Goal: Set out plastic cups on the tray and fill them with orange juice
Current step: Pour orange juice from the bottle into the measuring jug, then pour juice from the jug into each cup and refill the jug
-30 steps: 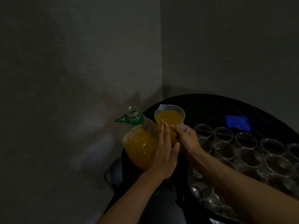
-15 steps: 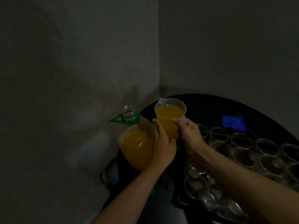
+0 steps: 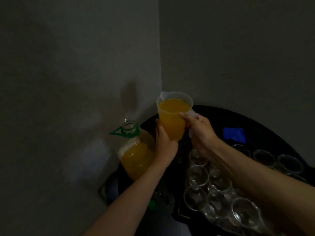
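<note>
Both your arms reach forward and meet on the jug (image 3: 172, 120), which you hold up off the tabletop (image 3: 259, 123), in front of the corner where the two walls (image 3: 159, 65) meet. Your left hand (image 3: 164, 143) comes in from low on the left, back of the hand toward you, its grip curled round the jug's lower left side. Your right hand (image 3: 202, 132) comes in from the right, its grip closed on the pale handle at the jug's right side, one fingertip pressed against the wall just under the rim. The jug sits upright with its spout at the far left, and the orange juice (image 3: 173, 106) stands close to the rim. It is too dim to read any marking on the jug. Just left of your left hand is the big clear bottle (image 3: 134, 155), uncapped, with a green carry ring (image 3: 119, 132) at its neck, partly full of juice with pale foam on top. Under and to the right of your right forearm, the clear plastic cups (image 3: 197, 174) stand packed rim to rim in rows, none showing orange. A thin pale edge at their near left looks like the tray (image 3: 182, 214), though I cannot tell for sure. The tabletop is round and black, pushed into the corner. A flat blue item (image 3: 234, 134) lies behind the cups, and a small green round thing (image 3: 152, 204) sits low by the near edge. The walls are plain grey and the room is dark.
</note>
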Tool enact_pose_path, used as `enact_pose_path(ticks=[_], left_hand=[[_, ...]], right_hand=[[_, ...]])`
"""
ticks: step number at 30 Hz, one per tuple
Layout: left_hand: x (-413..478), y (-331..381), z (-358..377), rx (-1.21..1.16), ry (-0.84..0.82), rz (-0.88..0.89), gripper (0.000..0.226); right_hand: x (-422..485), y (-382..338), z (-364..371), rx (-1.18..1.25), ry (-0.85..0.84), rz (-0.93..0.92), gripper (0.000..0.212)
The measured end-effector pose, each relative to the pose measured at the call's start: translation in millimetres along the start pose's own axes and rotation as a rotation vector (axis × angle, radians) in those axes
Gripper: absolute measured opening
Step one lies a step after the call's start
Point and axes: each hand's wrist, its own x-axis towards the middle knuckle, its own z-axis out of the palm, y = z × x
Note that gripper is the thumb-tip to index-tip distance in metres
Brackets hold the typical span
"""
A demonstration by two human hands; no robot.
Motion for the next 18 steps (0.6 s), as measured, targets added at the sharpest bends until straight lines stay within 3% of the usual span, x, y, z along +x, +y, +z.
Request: enact_pose_path(ticks=[2, 6, 11, 18], left_hand=[[-3.4, 7.3, 1.4, -0.02, 0.004, 0.016, 0.097], [-14.8, 23.6, 7.5, -0.097, -0.005, 0.045, 0.095], [-27.3, 44.8, 22.5, -0.176, -0.001, 0.068, 0.095], [-40.5, 60.9, 50.1, -0.206, -0.131, 0.044, 0.093]], right_hand=[[-2.8, -11.0, -5.6, -0.017, -0.052, -0.006, 0.045], [-9.4, -29.1, -21.0, -0.026, -0.096, -0.06, 0.018], [-20.3, -53.0, -48.2, -0.074, -0.093, -0.089, 0.031], [-39.3, -81.2, -92.9, -0.104, -0.131, -0.102, 0.024]])
